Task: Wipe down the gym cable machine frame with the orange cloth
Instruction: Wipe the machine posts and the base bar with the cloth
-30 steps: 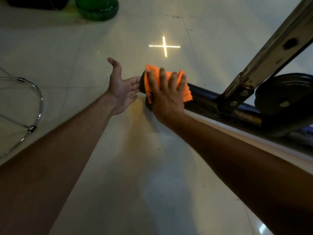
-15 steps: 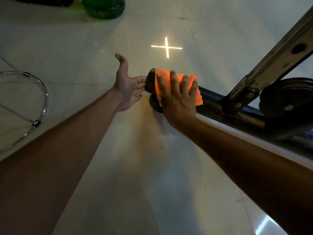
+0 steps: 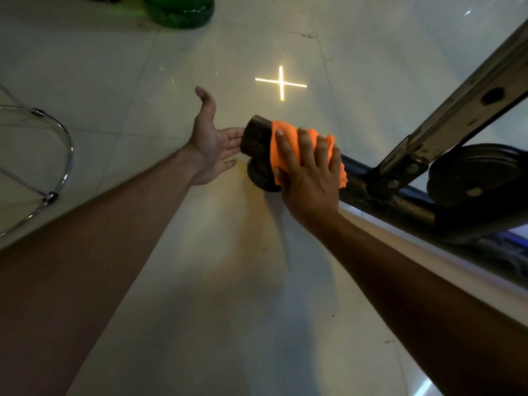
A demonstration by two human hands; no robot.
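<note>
- Orange cloth [image 3: 303, 150] draped over frame tube [image 3: 385, 195] near its end cap [image 3: 254, 138]
- Right hand [image 3: 310, 172] pressing cloth, fingers spread flat
- Left hand [image 3: 213, 141] open wide, fingertips touching end cap

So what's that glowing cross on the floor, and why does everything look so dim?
Head view: the bright cross looks like a light's reflection on the glossy pale tiled floor; the room is dim, so the forearms go dark. The right hand presses the orange cloth on the black frame tube, casting soft shadows beneath.
</note>
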